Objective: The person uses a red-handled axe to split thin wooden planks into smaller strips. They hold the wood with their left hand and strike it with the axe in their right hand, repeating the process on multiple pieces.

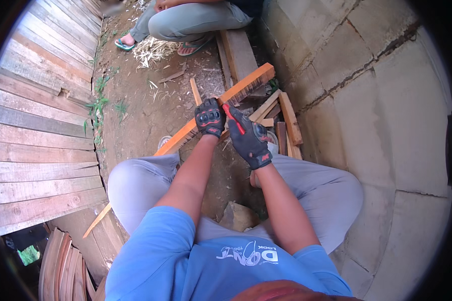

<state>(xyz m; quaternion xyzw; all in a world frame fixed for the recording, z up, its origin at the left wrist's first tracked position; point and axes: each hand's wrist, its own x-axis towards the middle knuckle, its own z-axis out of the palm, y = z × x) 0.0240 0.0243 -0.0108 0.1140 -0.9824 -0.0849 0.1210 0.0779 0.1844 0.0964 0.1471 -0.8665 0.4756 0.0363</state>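
A long orange-brown wooden beam point(248, 83) slants across in front of me, from near my left knee up to the far right; a row of dark marks runs along its side. My left hand point(209, 118), in a black glove with red trim, is closed over the beam's middle. A thin wooden stick point(195, 92) juts out just beyond its fingers; its lower end is hidden. My right hand point(249, 139), gloved alike, lies close beside the left. Its fingers stretch toward the beam, red along their inner side; their undersides are hidden.
Opposite me sits a person in grey trousers point(196, 22) and flip-flops, near pale wood shavings point(153, 51). Short wood offcuts point(290, 118) lie by the block wall point(364, 120) at right. A plank wall point(40, 130) stands at left. A stone point(237, 216) lies between my legs.
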